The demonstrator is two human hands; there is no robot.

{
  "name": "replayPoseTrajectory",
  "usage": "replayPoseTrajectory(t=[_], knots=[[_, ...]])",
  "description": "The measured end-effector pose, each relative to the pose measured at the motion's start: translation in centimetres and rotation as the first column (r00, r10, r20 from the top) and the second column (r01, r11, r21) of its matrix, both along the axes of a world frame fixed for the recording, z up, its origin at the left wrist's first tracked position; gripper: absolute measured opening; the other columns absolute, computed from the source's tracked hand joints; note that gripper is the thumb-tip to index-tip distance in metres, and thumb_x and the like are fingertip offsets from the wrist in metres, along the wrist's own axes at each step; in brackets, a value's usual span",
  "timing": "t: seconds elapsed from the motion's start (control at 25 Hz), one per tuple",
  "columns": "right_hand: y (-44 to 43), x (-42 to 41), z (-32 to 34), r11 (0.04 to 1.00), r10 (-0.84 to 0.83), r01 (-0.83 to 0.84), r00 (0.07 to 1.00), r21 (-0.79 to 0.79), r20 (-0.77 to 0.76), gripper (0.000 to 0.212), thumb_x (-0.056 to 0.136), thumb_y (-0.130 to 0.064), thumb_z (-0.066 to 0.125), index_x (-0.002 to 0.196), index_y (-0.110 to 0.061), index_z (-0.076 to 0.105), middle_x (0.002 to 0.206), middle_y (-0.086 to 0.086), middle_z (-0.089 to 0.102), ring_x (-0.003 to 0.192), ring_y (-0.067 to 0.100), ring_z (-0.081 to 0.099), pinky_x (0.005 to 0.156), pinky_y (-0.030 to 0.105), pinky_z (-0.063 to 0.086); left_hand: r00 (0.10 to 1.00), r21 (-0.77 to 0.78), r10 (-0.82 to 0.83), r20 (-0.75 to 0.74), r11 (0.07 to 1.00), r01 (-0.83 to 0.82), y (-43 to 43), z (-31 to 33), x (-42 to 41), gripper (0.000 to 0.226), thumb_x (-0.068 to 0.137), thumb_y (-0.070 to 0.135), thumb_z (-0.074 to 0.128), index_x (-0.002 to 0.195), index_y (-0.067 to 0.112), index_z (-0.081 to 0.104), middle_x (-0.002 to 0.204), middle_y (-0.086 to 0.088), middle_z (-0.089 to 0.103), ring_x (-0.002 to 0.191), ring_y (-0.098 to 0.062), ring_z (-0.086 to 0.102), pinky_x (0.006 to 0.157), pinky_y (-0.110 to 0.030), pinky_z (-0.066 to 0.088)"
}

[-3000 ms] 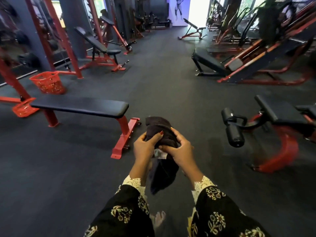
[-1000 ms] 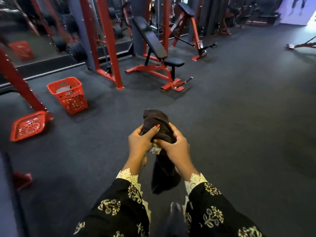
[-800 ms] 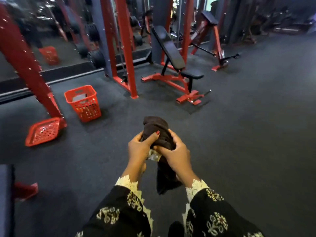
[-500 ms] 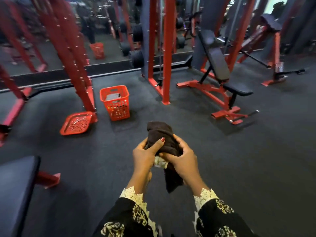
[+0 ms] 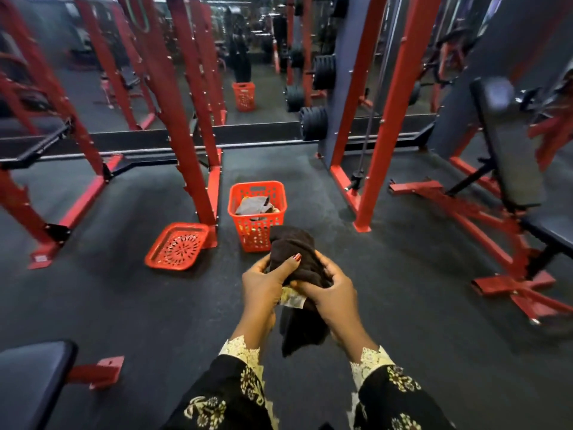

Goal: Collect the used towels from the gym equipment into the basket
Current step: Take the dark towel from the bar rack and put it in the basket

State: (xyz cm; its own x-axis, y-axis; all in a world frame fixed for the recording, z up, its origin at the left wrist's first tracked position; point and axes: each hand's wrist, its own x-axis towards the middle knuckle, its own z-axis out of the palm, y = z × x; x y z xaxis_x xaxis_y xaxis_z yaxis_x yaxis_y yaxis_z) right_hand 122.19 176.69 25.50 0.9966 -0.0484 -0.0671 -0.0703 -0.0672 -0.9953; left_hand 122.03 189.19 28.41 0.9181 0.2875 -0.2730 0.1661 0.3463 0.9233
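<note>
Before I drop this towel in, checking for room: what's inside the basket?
A grey towel lies on top in the basket; other cloth peeks out beside it. Anything underneath is covered.

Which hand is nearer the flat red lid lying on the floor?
Left. The left hand holds the towel just right of the lid; the right hand grips the towel's other side, farther right.

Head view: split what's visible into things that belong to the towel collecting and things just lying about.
Job: dark towel, gripped by left hand and right hand; red basket, cloths already inside.
Lying about: red perforated tray; incline bench; flat bench pad; weight plates.
</note>
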Motion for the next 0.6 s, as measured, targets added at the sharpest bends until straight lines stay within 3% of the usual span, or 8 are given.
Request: replayPoseTrajectory(t=[0.28, 0.48, 0.6], knots=[[2.1, 22.3, -3.5, 0.998, 0.055, -0.055, 0.998, -0.037, -0.013, 0.069, 0.059, -0.024, 0.083, 0.124, -0.033, 0.063, 0.107, -0.012, 0.072, 0.099, 0.004, 0.068, 0.092, 0.035, 0.055, 0.996, 0.032, 0.058, -0.063, 0.998, -0.056, 1.7, -3.2, 21.2, 0.012, 0.078, 0.011, 0.077, 0.088, 0.012, 0.071, 0.094, -0.02, 0.074, 0.074, -0.03, 0.068, 0.074, -0.045, 0.056], [3.8, 38.6, -3.4, 0.994, 0.094, -0.096, 0.995, -0.045, -0.037, 0.073, 0.053, -0.035, 0.077, 0.124, -0.036, 0.061, 0.105, -0.012, 0.073, 0.096, 0.003, 0.069, 0.092, 0.037, 0.056, 0.994, 0.039, 0.087, -0.072, 0.996, -0.085, 2.9, -2.3, 37.2, 0.008, 0.081, 0.004, 0.072, 0.083, 0.011, 0.069, 0.079, -0.009, 0.073, 0.056, -0.014, 0.068, 0.05, -0.023, 0.056], [5.4, 48.6, -2.0, 0.985, 0.161, -0.162, 0.987, -0.062, -0.029, 0.075, 0.053, -0.034, 0.08, 0.126, -0.035, 0.061, 0.113, -0.01, 0.071, 0.103, 0.005, 0.067, 0.096, 0.037, 0.054, 0.987, 0.015, 0.145, -0.07, 0.989, -0.144, 4.6, -0.8, 46.3, 0.01, 0.081, 0.004, 0.071, 0.088, 0.011, 0.068, 0.073, -0.004, 0.072, 0.05, -0.01, 0.067, 0.042, -0.019, 0.05]])
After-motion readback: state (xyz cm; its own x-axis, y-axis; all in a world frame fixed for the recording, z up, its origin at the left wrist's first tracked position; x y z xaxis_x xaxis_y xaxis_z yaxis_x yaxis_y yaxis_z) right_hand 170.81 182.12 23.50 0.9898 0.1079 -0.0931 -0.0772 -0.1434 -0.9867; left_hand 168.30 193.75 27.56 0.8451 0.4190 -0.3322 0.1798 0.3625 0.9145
